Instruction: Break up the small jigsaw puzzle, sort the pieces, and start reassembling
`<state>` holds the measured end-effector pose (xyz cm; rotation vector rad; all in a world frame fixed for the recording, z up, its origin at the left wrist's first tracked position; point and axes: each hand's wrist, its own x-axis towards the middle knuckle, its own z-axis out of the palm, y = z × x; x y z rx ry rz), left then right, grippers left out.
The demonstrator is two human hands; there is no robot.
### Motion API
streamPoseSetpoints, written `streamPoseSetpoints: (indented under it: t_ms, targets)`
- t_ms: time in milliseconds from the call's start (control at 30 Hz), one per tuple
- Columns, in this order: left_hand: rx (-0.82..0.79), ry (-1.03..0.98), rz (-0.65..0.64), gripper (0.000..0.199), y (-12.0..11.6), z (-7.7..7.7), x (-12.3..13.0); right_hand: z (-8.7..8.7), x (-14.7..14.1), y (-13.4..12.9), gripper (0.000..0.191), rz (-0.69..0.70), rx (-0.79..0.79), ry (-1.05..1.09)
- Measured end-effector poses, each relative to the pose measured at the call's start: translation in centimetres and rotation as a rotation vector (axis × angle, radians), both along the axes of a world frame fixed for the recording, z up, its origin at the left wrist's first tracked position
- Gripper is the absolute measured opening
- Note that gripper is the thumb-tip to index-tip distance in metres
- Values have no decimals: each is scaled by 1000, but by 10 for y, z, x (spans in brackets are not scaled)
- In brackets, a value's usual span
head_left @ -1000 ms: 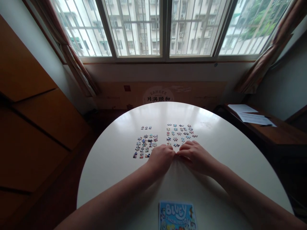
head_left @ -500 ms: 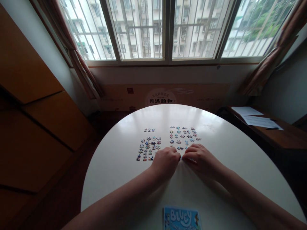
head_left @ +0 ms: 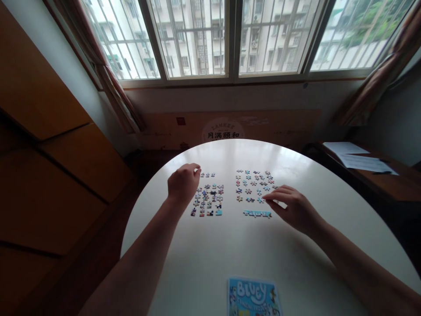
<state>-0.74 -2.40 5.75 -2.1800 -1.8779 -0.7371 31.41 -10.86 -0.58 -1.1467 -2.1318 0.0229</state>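
My left hand (head_left: 184, 184) is over the left side of the table, beside a short row of three puzzle pieces (head_left: 208, 175). Its fingers are curled together, and whatever they may hold is hidden. Below the row, a block of puzzle pieces (head_left: 209, 196) lies partly behind this hand. My right hand (head_left: 292, 205) hovers at the right group of loose puzzle pieces (head_left: 253, 183), thumb and fingers a little apart. Its fingertips are close to a light blue puzzle piece (head_left: 260, 200). Just below that group lies a joined blue strip of puzzle pieces (head_left: 257, 213).
A blue Bluey picture card or box (head_left: 253, 296) lies at the near edge of the round white table (head_left: 197, 263). Papers (head_left: 365, 162) and dark pens rest on a brown side table at right. Wooden cabinets (head_left: 39, 184) stand at left, a barred window ahead.
My hands have parted from the blue strip, which now shows uncovered. The left moved up and left to the small row; the right moved right and slightly up. The view shifted slightly.
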Motion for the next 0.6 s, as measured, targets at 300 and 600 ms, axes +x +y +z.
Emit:
streamPoseSetpoints:
  t_ms: [300,600]
  targets:
    - [-287,121,-320,16,-5,10,-8,3,7,-3,13,-52,54,90]
    - [-641,231,-673,18,-19,7,8,3,4,-4,15,-32,-18,109]
